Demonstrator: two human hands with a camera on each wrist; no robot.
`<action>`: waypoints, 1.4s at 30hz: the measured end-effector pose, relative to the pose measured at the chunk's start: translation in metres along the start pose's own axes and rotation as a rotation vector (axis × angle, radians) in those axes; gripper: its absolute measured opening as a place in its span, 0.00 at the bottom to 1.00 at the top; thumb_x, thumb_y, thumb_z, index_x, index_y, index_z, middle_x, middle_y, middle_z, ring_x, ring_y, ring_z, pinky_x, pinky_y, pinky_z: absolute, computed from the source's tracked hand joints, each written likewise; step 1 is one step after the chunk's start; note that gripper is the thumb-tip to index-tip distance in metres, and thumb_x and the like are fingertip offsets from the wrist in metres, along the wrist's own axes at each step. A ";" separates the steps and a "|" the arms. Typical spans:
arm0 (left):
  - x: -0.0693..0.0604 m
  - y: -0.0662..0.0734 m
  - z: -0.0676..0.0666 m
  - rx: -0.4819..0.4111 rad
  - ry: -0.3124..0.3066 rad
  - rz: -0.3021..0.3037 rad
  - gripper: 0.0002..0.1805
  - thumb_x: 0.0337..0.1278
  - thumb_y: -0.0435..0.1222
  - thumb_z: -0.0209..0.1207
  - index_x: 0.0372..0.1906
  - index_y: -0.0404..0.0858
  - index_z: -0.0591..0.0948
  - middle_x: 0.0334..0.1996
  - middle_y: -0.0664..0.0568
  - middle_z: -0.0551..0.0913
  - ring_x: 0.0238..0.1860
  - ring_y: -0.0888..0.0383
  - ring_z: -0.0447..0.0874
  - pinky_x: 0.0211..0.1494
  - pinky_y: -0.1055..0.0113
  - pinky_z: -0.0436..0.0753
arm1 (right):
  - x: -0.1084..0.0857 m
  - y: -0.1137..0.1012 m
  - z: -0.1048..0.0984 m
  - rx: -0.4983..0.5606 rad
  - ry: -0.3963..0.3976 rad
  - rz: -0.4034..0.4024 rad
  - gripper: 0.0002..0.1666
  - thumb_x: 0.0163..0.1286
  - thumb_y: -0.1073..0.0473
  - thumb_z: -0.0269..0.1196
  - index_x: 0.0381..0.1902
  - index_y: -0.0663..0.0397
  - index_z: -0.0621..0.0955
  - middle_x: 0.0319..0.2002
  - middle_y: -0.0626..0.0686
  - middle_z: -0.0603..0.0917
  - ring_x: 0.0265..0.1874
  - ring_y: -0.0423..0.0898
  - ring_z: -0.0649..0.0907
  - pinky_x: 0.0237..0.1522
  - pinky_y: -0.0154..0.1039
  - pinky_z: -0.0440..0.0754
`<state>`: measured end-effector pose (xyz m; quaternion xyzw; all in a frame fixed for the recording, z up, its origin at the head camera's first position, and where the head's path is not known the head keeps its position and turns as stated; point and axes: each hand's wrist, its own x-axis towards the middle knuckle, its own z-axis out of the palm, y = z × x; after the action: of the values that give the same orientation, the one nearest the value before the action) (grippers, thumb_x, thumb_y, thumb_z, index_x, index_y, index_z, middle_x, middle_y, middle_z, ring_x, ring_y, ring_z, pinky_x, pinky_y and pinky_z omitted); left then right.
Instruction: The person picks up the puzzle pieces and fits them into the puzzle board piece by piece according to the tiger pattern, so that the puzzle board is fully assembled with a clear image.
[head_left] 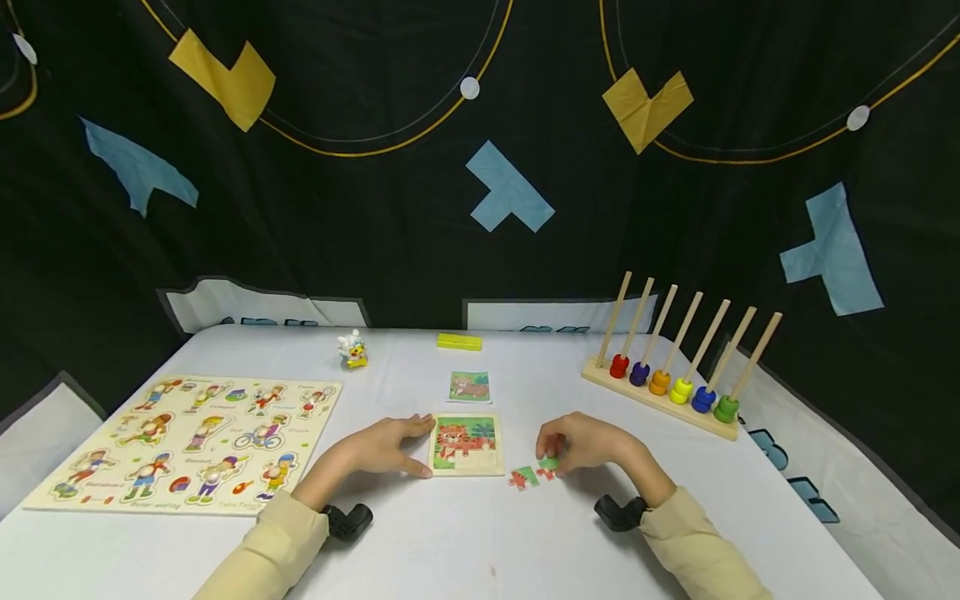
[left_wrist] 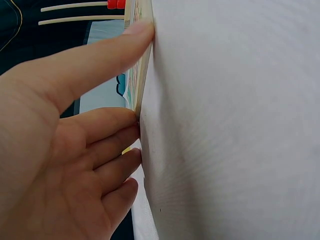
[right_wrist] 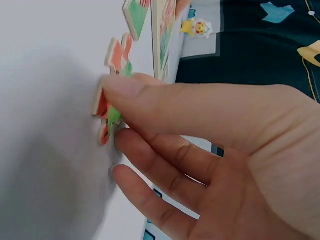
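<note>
A small wooden puzzle tray (head_left: 483, 463) lies mid-table, holding an orange tiger picture with a bare patch at its lower right. My left hand (head_left: 382, 446) touches the tray's left side, thumb at the near corner and forefinger at the far one. In the left wrist view, the thumb (left_wrist: 115, 50) presses the tray's edge while the other fingers lie lightly bent. Right of the tray, my right hand (head_left: 588, 442) pinches a red-and-green jigsaw piece (right_wrist: 115, 116) at table level, partly hidden by the thumb. Beside it lies another jigsaw piece (head_left: 523, 477).
A picture card (head_left: 469, 387) lies beyond the tray, with a yellow block (head_left: 459, 342) and a small figurine (head_left: 352, 348) farther back. A large sports puzzle board (head_left: 180, 442) covers the left side. At right stands a peg rack (head_left: 660, 396) with coloured rings.
</note>
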<state>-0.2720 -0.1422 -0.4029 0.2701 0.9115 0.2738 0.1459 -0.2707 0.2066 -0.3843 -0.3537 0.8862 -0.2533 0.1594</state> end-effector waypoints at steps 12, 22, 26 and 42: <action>0.001 0.000 0.001 -0.001 0.003 -0.003 0.47 0.49 0.48 0.70 0.70 0.30 0.64 0.72 0.41 0.59 0.73 0.42 0.52 0.72 0.46 0.53 | -0.003 0.006 0.000 0.029 -0.037 0.042 0.11 0.55 0.70 0.70 0.33 0.53 0.81 0.32 0.45 0.80 0.32 0.39 0.77 0.37 0.33 0.77; 0.001 -0.001 0.001 -0.009 0.011 -0.005 0.47 0.48 0.47 0.70 0.70 0.30 0.65 0.72 0.40 0.59 0.73 0.42 0.52 0.72 0.46 0.53 | -0.009 0.005 -0.009 0.051 -0.081 -0.002 0.12 0.61 0.69 0.67 0.39 0.46 0.84 0.24 0.47 0.79 0.24 0.38 0.74 0.27 0.30 0.71; 0.000 0.000 0.001 -0.008 0.008 0.001 0.47 0.48 0.47 0.70 0.70 0.30 0.64 0.72 0.39 0.59 0.72 0.41 0.52 0.72 0.46 0.53 | -0.011 0.004 -0.013 0.045 -0.072 -0.033 0.12 0.63 0.68 0.64 0.39 0.45 0.85 0.25 0.47 0.80 0.25 0.39 0.75 0.27 0.31 0.71; 0.000 0.000 0.001 -0.011 0.014 -0.005 0.47 0.48 0.48 0.71 0.70 0.30 0.64 0.72 0.39 0.59 0.72 0.41 0.53 0.72 0.45 0.54 | -0.003 0.000 -0.012 0.009 0.097 -0.101 0.15 0.67 0.67 0.62 0.51 0.51 0.81 0.41 0.46 0.82 0.35 0.42 0.80 0.37 0.36 0.81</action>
<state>-0.2712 -0.1417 -0.4040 0.2652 0.9117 0.2802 0.1417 -0.2745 0.2128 -0.3744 -0.3847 0.8727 -0.2817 0.1050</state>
